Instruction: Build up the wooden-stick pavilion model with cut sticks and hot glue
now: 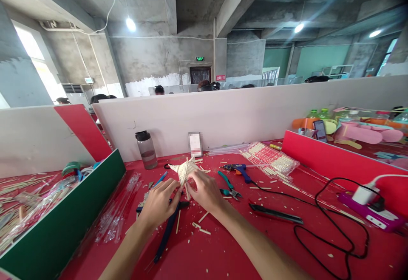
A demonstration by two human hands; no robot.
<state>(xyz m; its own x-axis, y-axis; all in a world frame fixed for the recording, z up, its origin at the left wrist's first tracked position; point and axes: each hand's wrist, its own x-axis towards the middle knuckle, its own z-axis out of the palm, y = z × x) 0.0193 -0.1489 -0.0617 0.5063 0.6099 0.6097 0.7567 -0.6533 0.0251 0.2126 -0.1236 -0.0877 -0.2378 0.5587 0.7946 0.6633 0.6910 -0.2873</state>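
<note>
A pale, pointed piece built of thin wooden sticks (185, 169) is held up over the red table, in the middle of the head view. My left hand (164, 197) grips its lower left side, thumb and fingers pinched together. From the right, my right hand (204, 188) closes on the same piece near its lower end, where a stick pokes down between the hands. Fingertips of both hands partly hide the grip. Dark blue-handled pliers (168, 229) lie below my left hand. Teal-handled cutters (230, 186) rest just right of my right hand.
A blue glue gun (242, 172) with a black cord lies right of centre, before a bag of sticks (270, 159). A black utility knife (276, 214) is nearer. The bottle (146, 150) stands back left. Purple power strip (371, 212) and red divider (344, 165) at right; green divider (70, 212) at left.
</note>
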